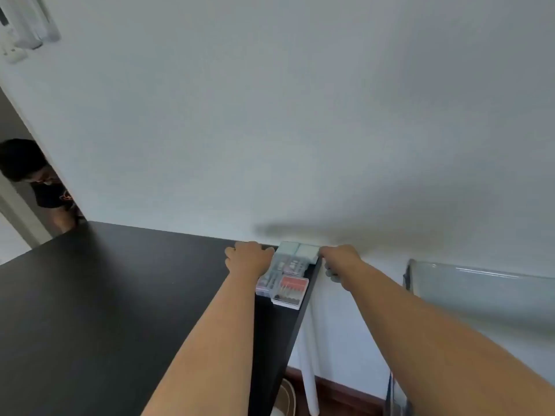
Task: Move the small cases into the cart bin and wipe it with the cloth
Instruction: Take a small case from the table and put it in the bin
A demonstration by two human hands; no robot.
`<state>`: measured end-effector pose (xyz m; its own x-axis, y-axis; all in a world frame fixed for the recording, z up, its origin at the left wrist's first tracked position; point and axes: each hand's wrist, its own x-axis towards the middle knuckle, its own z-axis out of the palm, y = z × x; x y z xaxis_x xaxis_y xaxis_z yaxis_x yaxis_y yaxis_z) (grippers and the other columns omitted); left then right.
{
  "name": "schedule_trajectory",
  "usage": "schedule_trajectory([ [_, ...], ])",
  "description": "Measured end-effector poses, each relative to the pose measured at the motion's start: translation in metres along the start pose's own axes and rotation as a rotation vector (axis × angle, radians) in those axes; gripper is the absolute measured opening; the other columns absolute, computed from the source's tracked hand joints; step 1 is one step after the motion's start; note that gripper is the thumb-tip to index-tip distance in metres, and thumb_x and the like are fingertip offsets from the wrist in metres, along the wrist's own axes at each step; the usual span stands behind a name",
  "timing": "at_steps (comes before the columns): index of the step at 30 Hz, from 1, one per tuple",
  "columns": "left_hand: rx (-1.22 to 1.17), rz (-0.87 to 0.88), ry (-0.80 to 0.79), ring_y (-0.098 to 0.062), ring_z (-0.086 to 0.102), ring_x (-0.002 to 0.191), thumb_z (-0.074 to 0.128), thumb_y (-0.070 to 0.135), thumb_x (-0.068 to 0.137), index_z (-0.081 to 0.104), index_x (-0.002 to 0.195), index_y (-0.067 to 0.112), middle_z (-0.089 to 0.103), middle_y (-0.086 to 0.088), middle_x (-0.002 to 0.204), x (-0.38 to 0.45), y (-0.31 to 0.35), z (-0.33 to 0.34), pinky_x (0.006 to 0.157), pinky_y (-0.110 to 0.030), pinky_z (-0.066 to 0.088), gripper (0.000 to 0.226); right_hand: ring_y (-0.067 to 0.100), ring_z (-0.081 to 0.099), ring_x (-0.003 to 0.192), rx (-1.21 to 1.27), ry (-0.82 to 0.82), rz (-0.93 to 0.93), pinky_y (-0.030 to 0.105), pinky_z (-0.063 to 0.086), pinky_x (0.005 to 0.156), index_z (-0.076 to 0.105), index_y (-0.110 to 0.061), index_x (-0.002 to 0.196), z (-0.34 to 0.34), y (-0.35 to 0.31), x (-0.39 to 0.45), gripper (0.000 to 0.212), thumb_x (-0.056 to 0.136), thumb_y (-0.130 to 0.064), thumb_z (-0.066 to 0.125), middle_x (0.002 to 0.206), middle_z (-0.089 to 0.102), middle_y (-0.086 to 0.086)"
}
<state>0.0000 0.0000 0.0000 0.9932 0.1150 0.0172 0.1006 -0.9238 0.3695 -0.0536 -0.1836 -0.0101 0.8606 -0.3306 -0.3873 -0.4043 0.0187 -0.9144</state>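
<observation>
Table (120, 295): black top, far right corner carries the load

Left hand (247, 258): fingers curled over the left side of the small cases (283, 276), gripping them, as far as can be seen

Small cases: clear, stacked against the wall, right flank flush with the table's right edge

Right hand (338, 262): at that edge just beside the stack, fingers bent downward; whether it grips anything cannot be told

Risk, as judged: an uneven squeeze could spill the near red-filled case (289, 291) off the edge (cart bin and cloth not identifiable in view)
</observation>
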Motion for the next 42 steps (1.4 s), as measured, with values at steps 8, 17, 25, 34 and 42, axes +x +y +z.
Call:
schedule_trajectory([
  [8, 0.141, 0.079, -0.028, -0.024, 0.06, 0.094, 0.049, 0.057, 0.086, 0.057, 0.08, 0.018, 0.064, -0.001, 0.091, 0.027, 0.03, 0.018, 0.078, -0.037, 0.032, 0.04, 0.027, 0.053, 0.068, -0.051, 0.105, 0.023, 0.035, 0.049, 0.069, 0.06, -0.004, 0.09, 0.03, 0.003, 0.042, 0.04, 0.079, -0.039, 0.074, 0.08, 0.058, 0.011],
  [17, 0.231, 0.074, -0.093, -0.017, 0.046, 0.067, 0.056, 0.034, 0.079, 0.052, 0.068, 0.023, 0.057, 0.004, 0.07, 0.037, 0.054, 0.024, 0.076, -0.037, 0.023, 0.016, 0.029, 0.064, 0.076, -0.046, 0.209, 0.021, 0.034, 0.056, 0.075, 0.06, -0.01, 0.077, 0.033, 0.004, 0.049, 0.023, 0.073, -0.018, 0.082, 0.067, 0.057, 0.003],
  [25, 0.194, 0.086, -0.222, -0.016, 0.047, 0.068, 0.052, 0.031, 0.082, 0.052, 0.072, 0.024, 0.056, 0.006, 0.069, 0.028, 0.074, 0.029, 0.08, -0.042, 0.016, 0.012, 0.036, 0.06, 0.104, 0.209, 0.256, 0.051, 0.049, 0.054, 0.091, 0.058, -0.003, 0.123, 0.029, 0.008, 0.039, 0.042, 0.081, 0.002, 0.06, 0.117, 0.061, 0.019],
  [34, 0.252, 0.122, -0.249, -0.025, 0.043, 0.107, 0.041, 0.012, 0.078, 0.05, 0.083, 0.023, 0.053, 0.002, 0.086, 0.002, 0.088, 0.032, 0.082, -0.04, 0.021, 0.015, 0.032, 0.06, 0.1, 0.503, 0.23, 0.145, 0.041, 0.048, 0.095, 0.05, 0.003, 0.131, 0.024, 0.006, 0.013, 0.041, 0.091, -0.004, 0.052, 0.126, 0.06, 0.022],
  [42, 0.249, 0.17, -0.243, -0.027, 0.046, 0.112, 0.044, 0.018, 0.083, 0.053, 0.099, 0.023, 0.058, 0.0, 0.105, -0.01, 0.091, 0.032, 0.085, -0.04, 0.024, 0.019, 0.036, 0.063, 0.105, 0.814, 0.279, 0.175, 0.046, 0.057, 0.083, 0.048, -0.007, 0.128, 0.024, 0.009, 0.003, 0.041, 0.088, 0.002, 0.051, 0.121, 0.059, 0.02],
])
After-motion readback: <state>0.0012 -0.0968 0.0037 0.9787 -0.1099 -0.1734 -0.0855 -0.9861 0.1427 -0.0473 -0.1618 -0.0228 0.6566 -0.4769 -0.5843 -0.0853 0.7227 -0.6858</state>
